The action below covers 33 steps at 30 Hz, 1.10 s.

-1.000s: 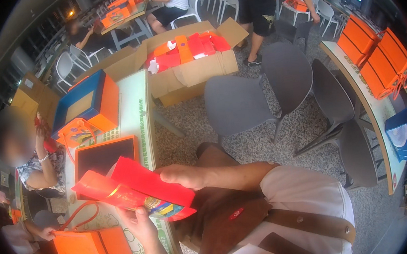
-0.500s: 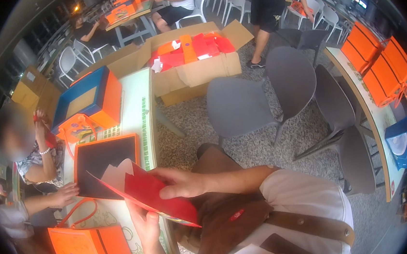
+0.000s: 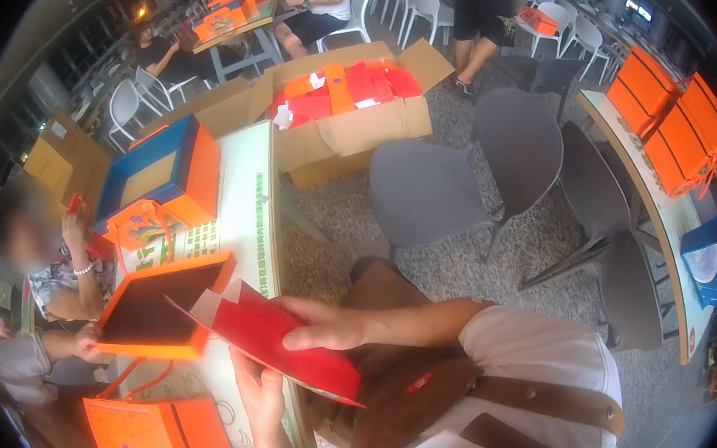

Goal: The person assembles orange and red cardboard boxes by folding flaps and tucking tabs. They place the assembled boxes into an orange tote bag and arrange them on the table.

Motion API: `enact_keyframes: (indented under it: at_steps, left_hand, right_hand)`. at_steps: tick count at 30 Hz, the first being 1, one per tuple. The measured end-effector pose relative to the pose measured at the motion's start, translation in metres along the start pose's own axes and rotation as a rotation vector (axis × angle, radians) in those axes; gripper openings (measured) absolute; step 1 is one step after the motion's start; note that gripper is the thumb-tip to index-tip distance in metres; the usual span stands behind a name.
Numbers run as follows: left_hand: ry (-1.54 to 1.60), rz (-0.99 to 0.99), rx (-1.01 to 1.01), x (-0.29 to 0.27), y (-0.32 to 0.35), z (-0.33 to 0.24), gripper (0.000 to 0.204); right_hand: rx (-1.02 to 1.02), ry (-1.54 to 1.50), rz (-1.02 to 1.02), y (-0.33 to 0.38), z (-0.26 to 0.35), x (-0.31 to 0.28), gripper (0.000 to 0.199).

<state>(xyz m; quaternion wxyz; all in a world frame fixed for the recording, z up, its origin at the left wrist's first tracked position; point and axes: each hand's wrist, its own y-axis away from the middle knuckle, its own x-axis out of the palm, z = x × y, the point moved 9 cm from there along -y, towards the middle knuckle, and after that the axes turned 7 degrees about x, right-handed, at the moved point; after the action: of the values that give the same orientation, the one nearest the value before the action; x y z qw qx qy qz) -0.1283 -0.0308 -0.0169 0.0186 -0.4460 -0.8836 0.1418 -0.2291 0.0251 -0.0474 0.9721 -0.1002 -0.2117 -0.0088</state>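
Note:
A red paper envelope (image 3: 261, 326), its white-lined end standing open, is tilted between my hands over the table's right edge. My right hand (image 3: 326, 322) grips it from the upper side, thumb pressed across its face. At the lower edge, my left hand (image 3: 259, 388) pinches it; some of those fingers are hidden behind the paper. Just beyond the envelope is an orange box lid (image 3: 214, 275) with a dark inside, tilted up from the table. A co-worker's hand (image 3: 89, 341) holds its left corner.
An orange box (image 3: 160, 446) with a cord handle stands near left; an orange box with a blue inside (image 3: 200, 165) is farther back. A carton (image 3: 367, 129) holds red envelopes. Grey chairs (image 3: 432, 192) and a side table with orange boxes (image 3: 641, 88) are right.
The co-worker's hand has moved left, tilting the orange lid up from the table. The red envelope has shifted slightly right in my hands. A standing person in the background has stepped.

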Motion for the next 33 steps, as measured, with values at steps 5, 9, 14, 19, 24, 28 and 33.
enact_keyframes:
  at_steps: [5, 9, 14, 19, 24, 28, 33]
  left_hand:
    - [0.081, 0.076, -0.025, -0.001, 0.003, 0.016, 0.106]
    - [0.124, 0.100, -0.041, 0.001, 0.002, 0.021, 0.107]
    - [0.057, 0.100, -0.029, 0.004, -0.003, 0.006, 0.110]
    - [0.002, -0.029, 0.029, -0.008, 0.000, 0.013, 0.111]
    - [-0.139, -0.235, 0.130, -0.014, 0.005, -0.005, 0.119]
    - [-0.154, -0.091, 0.060, -0.017, 0.001, 0.008, 0.124]
    - [-0.147, 0.087, -0.109, -0.011, 0.000, 0.004, 0.132]
  right_hand:
    - [-0.001, -0.056, -0.016, 0.003, 0.002, -0.002, 0.067]
    - [-0.007, -0.080, -0.006, 0.000, -0.007, -0.005, 0.071]
    - [0.005, -0.039, 0.006, -0.001, -0.005, -0.004, 0.074]
    - [0.039, -0.053, 0.005, -0.002, -0.018, -0.002, 0.071]
    - [0.064, -0.103, -0.051, 0.002, -0.022, -0.008, 0.065]
    - [0.024, -0.138, -0.054, 0.003, -0.022, -0.009, 0.066]
    - [0.029, -0.182, -0.004, 0.004, -0.031, -0.008, 0.076]
